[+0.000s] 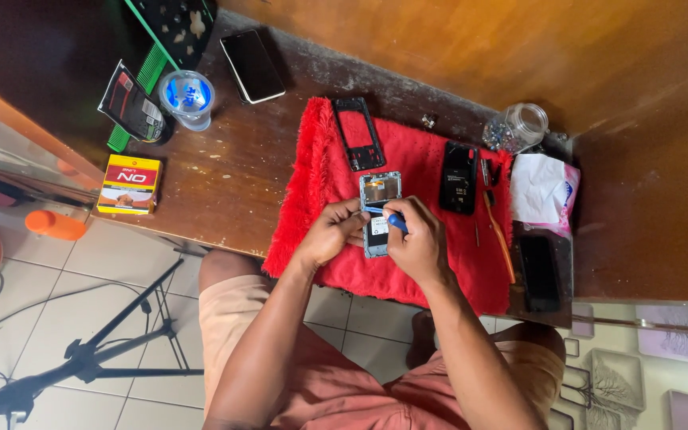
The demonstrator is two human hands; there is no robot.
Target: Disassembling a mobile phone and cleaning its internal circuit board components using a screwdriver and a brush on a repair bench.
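Head view, looking down on a wooden surface (224, 171) with a red fluffy cloth (416, 159) spread on it. Opened phone (379, 213) lying face down near the middle of the cloth, back cover off, metal shield and inner parts showing. Left hand (334, 231) resting at the phone's left edge, fingers (353, 210) curled and pinching its side to steady it. Right hand (418, 243) over the phone's lower right part, fingers closed around a small blue-handled screwdriver (394, 220), tip pointed onto the phone body.

On the cloth above the phone, a black phone frame (357, 134), empty rectangle, lying apart. To the right, a black phone back (459, 177), and beside it an orange-handled tool (499, 231) lying lengthwise with other thin tools close by, too small to tell. Beyond the cloth's right edge, a dark phone (540, 272) screen up and a white tissue pack (543, 191). Glass jar (517, 127) with small bits inside, tipped on its side near the upper right corner of the cloth.

Left part of the surface: another phone (252, 66) screen up, a clear plastic cup (187, 98) with a blue lid, a green comb (138, 99), a dark packet (131, 105), and a yellow and red box (128, 185) at the edge. Below, tiled floor (105, 271) and a black tripod (81, 362).
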